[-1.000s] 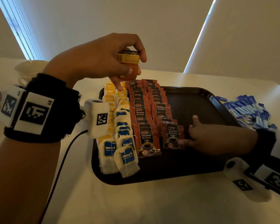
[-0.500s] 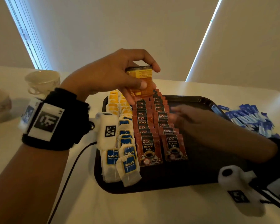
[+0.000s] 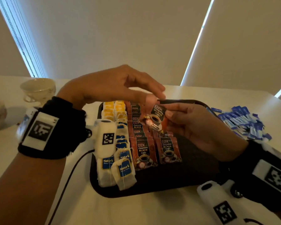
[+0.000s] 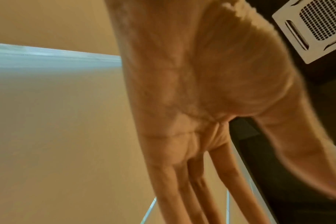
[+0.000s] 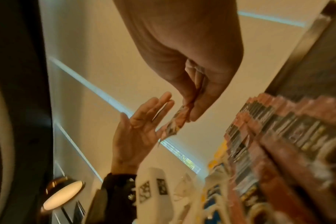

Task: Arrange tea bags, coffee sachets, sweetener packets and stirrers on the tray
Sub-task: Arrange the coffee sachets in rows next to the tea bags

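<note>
A dark tray [image 3: 193, 176] holds two columns of tea bags [image 3: 123, 169] on its left and two rows of overlapping coffee sachets [image 3: 143, 151] beside them. My right hand [image 3: 170, 116] hovers above the sachet rows and pinches one coffee sachet [image 3: 157, 114] by its edge. The right wrist view shows the same pinch on the sachet [image 5: 177, 119]. My left hand [image 3: 156, 95] floats just above and left of it, holding nothing, and its fingers [image 4: 184, 197] are straight in the left wrist view. Blue sweetener packets [image 3: 243, 124] lie heaped on the table to the tray's right.
A pale cup [image 3: 37, 90] stands on the white table at the far left. The tray's right half [image 3: 201, 151] is bare dark surface. A black cable [image 3: 68, 179] runs across the table near the tray's left edge.
My left hand held sachets above the tray and has let go, its fingers now spread. My right hand rose from the tray and now pinches a coffee sachet.
</note>
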The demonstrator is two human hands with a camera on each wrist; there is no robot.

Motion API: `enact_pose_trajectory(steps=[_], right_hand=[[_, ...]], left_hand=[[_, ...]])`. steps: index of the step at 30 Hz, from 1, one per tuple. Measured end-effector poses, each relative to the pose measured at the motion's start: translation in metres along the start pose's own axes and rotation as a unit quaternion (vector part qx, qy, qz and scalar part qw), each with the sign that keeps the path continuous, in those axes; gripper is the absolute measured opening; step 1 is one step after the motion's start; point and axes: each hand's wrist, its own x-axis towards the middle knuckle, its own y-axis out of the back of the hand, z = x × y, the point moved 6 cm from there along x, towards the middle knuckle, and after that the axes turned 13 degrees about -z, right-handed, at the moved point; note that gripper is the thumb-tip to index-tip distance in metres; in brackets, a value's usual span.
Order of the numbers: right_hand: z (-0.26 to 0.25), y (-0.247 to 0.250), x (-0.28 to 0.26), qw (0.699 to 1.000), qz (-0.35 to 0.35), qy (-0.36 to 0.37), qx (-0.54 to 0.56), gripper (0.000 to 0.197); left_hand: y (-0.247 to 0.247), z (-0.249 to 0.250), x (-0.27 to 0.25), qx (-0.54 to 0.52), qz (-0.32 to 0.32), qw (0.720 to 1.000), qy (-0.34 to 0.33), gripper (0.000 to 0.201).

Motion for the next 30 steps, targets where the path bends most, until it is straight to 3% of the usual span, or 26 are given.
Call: enact_pose_trajectory(steps=[3,7,11,16,18,20,23,27,30], right_hand=[[0.001,0.008,-0.006,0.998,0.022,0.016,-0.050,0.017],[-0.008,0.003,-0.008,0.996,0.013,0.053,-0.067,0.018],[-0.014,-0.004,-0.010,0.986,0.032,0.070,-0.149,0.006],[-0.022,-0.004,-0.017,0.923,0.090,0.116,-0.355,0.004],[-0.019,-0.001,-0.015,0.926,0.073,0.087,-0.360,0.006],[-0.005,0.001,-0.013,0.940,0.012,-0.006,-0.341,0.005],[0.023,-0.005,-0.011,0.929,-0.078,-0.128,-0.339,0.005],[0.040,-0.015,-0.004,0.914,-0.106,-0.172,-0.353,0.003],[0.040,-0.020,0.004,0.894,-0.104,-0.158,-0.407,0.003]], left_hand=[[0.014,-0.005,-0.006,0.011,0.072,0.997,0.032,0.035],[-0.010,-0.014,0.009,0.044,-0.022,0.991,0.123,0.043],[-0.030,-0.009,0.022,0.032,-0.067,0.991,0.110,0.021],[-0.029,-0.013,0.024,0.024,-0.047,0.991,0.121,0.026],[-0.027,-0.011,0.021,0.016,-0.042,0.992,0.114,0.020],[-0.017,-0.009,0.014,0.007,-0.013,0.994,0.109,0.025],[0.002,-0.011,0.001,0.014,0.043,0.992,0.122,0.036],[0.009,-0.012,-0.010,0.023,0.055,0.989,0.133,0.039],[0.011,-0.011,-0.013,0.026,0.058,0.989,0.135,0.042]])
